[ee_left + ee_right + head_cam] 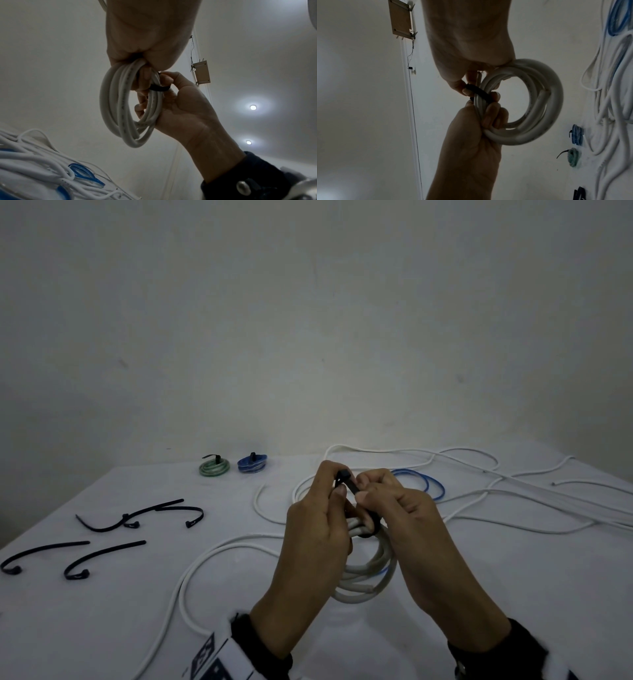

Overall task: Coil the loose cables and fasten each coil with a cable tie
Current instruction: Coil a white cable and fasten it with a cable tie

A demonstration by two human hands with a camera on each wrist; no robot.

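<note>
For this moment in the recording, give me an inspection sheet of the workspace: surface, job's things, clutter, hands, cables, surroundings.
Surface: white table, dimly lit.
Job's things: white coil held above the table, a black cable tie looped round it; green coil and blue coil already tied, at the far edge; spare cable ties lie loose on the left.
Clutter: nothing seen.
Hands: left hand and right hand both grip the coil and pinch the tie.
Cables: loose white cables and a loose blue cable sprawl uncoiled across the right.
Surroundings: plain wall; ceiling lights in the left wrist view.
</note>
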